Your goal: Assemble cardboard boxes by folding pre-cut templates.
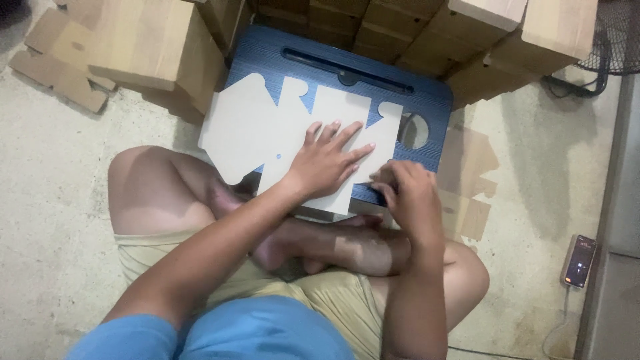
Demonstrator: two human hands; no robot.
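Observation:
A flat white die-cut cardboard blank [250, 127] lies on a small dark blue lap table [427, 100] in front of my crossed legs. My left hand [323, 160] presses flat on the blank with fingers spread. My right hand [407, 193] curls over the blank's near right edge, pinching a flap against the table's front edge.
Stacks of brown cardboard boxes [153, 47] and more boxes [467, 33] stand behind the table. Flattened brown blanks [467, 193] lie on the concrete floor at right. A phone [579, 260] on a cable rests at far right, and a fan base [617, 40] stands at top right.

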